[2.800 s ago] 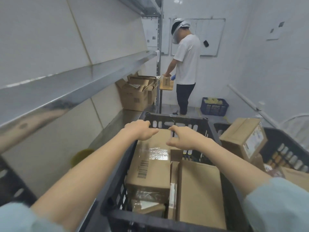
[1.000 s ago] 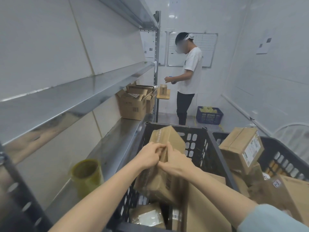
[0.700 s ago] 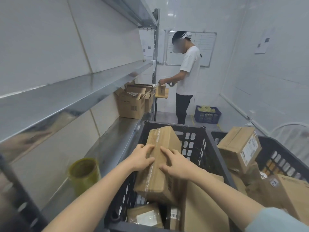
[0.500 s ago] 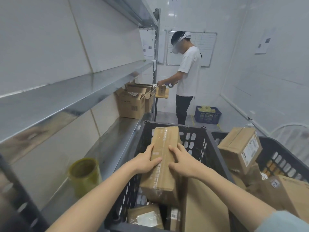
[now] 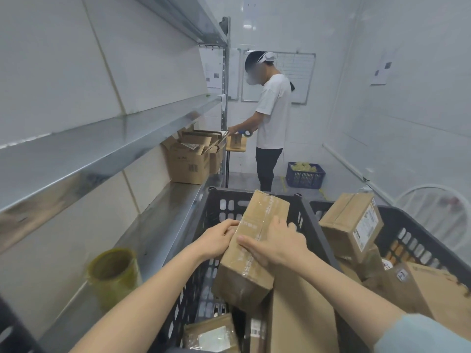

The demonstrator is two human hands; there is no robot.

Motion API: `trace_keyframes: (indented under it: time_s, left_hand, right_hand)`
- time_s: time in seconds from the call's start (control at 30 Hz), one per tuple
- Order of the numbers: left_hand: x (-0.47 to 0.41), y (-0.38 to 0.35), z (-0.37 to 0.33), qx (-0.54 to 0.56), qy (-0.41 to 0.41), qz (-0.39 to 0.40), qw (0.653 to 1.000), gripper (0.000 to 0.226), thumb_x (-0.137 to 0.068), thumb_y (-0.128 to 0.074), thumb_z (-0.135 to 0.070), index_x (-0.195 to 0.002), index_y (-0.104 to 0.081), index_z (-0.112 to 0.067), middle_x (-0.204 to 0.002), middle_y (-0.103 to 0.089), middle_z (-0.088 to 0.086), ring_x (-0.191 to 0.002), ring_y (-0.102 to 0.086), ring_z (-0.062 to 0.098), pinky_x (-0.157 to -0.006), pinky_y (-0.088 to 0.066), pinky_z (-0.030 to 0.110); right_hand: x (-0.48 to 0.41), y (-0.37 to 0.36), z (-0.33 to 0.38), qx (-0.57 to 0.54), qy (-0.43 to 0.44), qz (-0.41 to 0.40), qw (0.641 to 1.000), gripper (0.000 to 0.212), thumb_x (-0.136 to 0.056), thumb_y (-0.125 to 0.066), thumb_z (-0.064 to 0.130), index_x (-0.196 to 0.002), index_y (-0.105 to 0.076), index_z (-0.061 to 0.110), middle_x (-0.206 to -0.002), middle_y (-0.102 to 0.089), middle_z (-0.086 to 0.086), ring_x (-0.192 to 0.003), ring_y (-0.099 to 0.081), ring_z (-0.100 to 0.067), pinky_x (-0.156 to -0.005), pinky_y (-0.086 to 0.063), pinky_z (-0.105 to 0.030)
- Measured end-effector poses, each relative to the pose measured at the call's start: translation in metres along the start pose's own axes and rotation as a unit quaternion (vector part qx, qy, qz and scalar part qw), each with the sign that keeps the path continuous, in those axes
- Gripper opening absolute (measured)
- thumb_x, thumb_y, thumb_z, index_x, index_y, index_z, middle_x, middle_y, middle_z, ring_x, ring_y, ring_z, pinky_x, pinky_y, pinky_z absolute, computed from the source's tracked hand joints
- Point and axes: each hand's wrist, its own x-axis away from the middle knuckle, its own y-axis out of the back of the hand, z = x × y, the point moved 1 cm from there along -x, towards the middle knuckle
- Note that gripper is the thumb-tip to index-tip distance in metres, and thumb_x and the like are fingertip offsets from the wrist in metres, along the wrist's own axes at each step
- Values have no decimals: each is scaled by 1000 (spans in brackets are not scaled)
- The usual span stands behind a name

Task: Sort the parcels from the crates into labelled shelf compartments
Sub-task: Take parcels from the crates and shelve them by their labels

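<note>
Your left hand (image 5: 216, 239) and right hand (image 5: 276, 242) grip a taped parcel (image 5: 251, 248) tilted above the dark crate (image 5: 309, 225), frame centre. Tall box (image 5: 303, 314) crowds it lower right; tape roll (image 5: 114, 273) sits on the shelf (image 5: 158, 225), lower left.

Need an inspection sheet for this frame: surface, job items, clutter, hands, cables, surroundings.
Surface: lower steel shelf mostly bare; upper shelf bare where visible.
Job's things: taped parcel lifted, tilted, over the near crate; more parcels below it. Right crate piled with boxes, one labelled box on top.
Clutter: tape roll on the shelf; open cartons at its far end.
Hands: left hand and right hand both grip the parcel.
Cables: nothing seen.
Surroundings: another person working at the far end; blue basket on the floor; whiteboard on the wall.
</note>
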Motion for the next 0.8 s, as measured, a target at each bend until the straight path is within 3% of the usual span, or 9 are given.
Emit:
trace_keyframes:
  time_s: [0.07, 0.23, 0.37, 0.5, 0.6, 0.67, 0.73, 0.8]
  left_hand:
    - [0, 0, 1, 11, 8, 19, 1000, 41, -105, -33, -40, -144, -37, -29, -141, -50, -1, -125, -50, 17, -87, -44, 22]
    - [0, -2, 10, 12, 8, 34, 999, 40, -106, -27, -43, -145, -30, -38, -143, -50, 1, -126, -51, 19, -96, -42, 27]
    - [0, -1, 9, 2, 2, 16, 1000, 45, -105, -26, -46, -149, -29, -43, -151, -43, -3, -136, -42, 20, -108, -37, 32]
    - [-3, 6, 1, -68, -26, -6, 997, 46, -105, -26, -43, -151, -20, -45, -156, -34, -8, -145, -29, 18, -118, -24, 37]
    - [-6, 11, 0, -68, -43, -32, 996, 44, -101, -27, -51, -137, -10, -69, -145, -45, -2, -138, -35, 23, -116, -26, 46]
    - [-9, 13, 2, -58, -40, -32, 997, 44, -95, -27, -60, -127, -5, -81, -140, -42, 0, -135, -34, 25, -115, -25, 50]
    - [-6, 15, -1, -32, -32, -16, 999, 52, -97, -31, -60, -141, -3, -68, -153, -30, 3, -143, -24, 26, -118, -20, 51]
    - [-2, 14, -4, 19, -15, 8, 1000, 67, -100, -35, -54, -152, 6, -45, -158, -18, -6, -145, -22, 20, -120, -21, 44]
  right_hand:
    - [0, -3, 0, -9, 1, 6, 1000, 120, -61, -36, 95, -146, -24, 11, -151, -30, -14, -133, -36, -35, -104, -35, -48]
    - [2, -8, 9, -19, -2, 17, 1000, 119, -64, -31, 95, -150, -17, 14, -155, -18, -18, -137, -31, -39, -109, -28, -52]
    - [-3, -5, 17, -84, -26, 19, 996, 111, -72, -42, 86, -149, -14, 11, -154, -18, -13, -136, -27, -40, -105, -31, -48]
    - [-17, -1, 14, -158, -20, 5, 987, 103, -76, -51, 73, -152, -8, 18, -158, -3, -8, -140, -12, -43, -108, -27, -51]
    - [-25, 5, 10, -212, 0, -31, 977, 103, -70, -57, 69, -151, -9, 25, -156, -9, -1, -140, -12, -39, -107, -29, -52]
    - [-25, 8, 5, -260, 13, -45, 964, 102, -66, -57, 69, -149, -14, 28, -154, -15, 3, -140, -17, -35, -109, -30, -52]
    - [-23, 7, 1, -297, 24, -51, 953, 97, -67, -56, 66, -148, -18, 29, -152, -18, 6, -138, -22, -31, -109, -31, -50]
    - [-21, 6, -1, -319, 40, -60, 945, 93, -68, -57, 63, -147, -19, 30, -149, -21, 8, -137, -26, -27, -109, -32, -49]
